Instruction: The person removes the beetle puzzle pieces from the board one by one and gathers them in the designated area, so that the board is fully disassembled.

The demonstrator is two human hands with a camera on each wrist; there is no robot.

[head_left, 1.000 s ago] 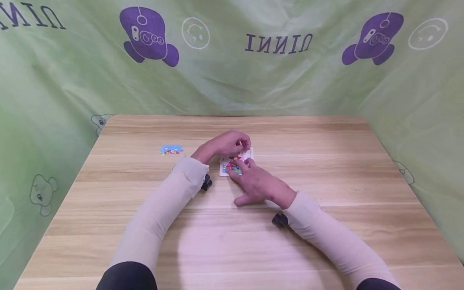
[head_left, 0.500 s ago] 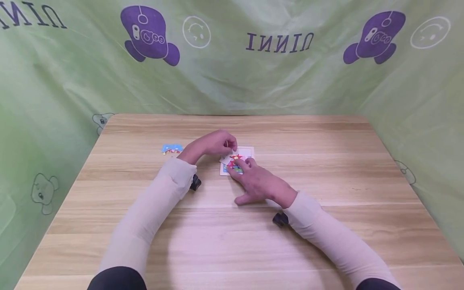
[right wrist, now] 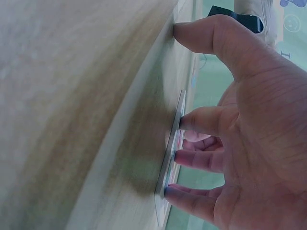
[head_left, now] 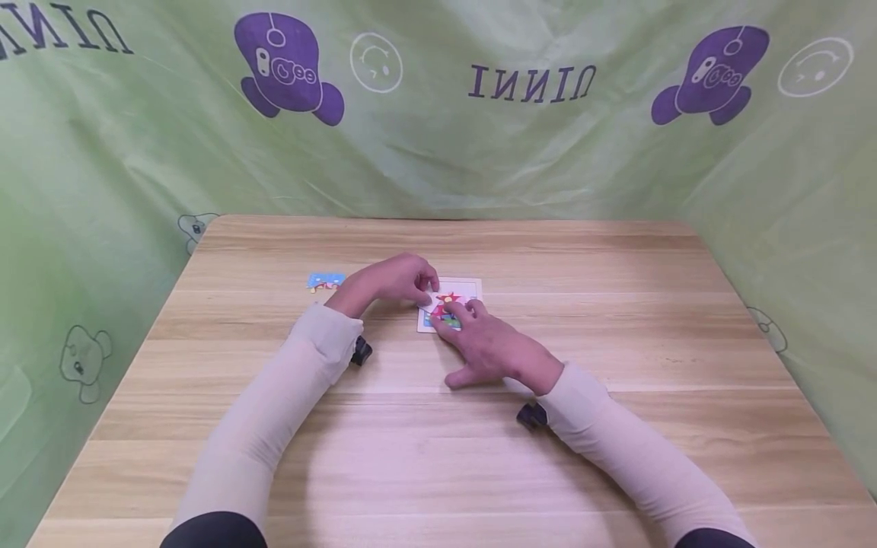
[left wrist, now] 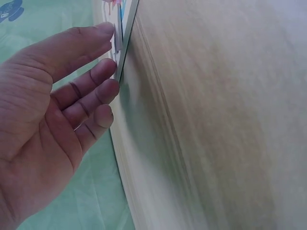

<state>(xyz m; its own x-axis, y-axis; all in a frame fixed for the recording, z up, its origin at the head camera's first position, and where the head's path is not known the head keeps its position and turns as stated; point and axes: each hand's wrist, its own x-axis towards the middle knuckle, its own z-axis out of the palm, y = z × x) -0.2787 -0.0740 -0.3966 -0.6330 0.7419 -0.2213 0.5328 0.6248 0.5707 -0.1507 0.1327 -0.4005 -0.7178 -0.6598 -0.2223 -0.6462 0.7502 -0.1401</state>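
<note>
A small framed jigsaw puzzle lies flat at mid-table, with a red star-like figure and green and blue in its picture. At its left side a pale puzzle piece sits slightly raised above the board. My left hand is there, its thumb tip at that piece and its fingers loosely bent beside the board's edge. My right hand rests spread fingertips on the puzzle's near and right part, covering some of it. In the right wrist view its fingers touch the board, with the thumb held apart.
Joined blue puzzle pieces lie left of the board, partly behind the left wrist. The wooden table ends at a green printed curtain at the back and sides. Black wrist cameras hang under both sleeves.
My left hand has moved left from above the puzzle to its left edge, uncovering the board's top part. The right hand stays in place on the board.
</note>
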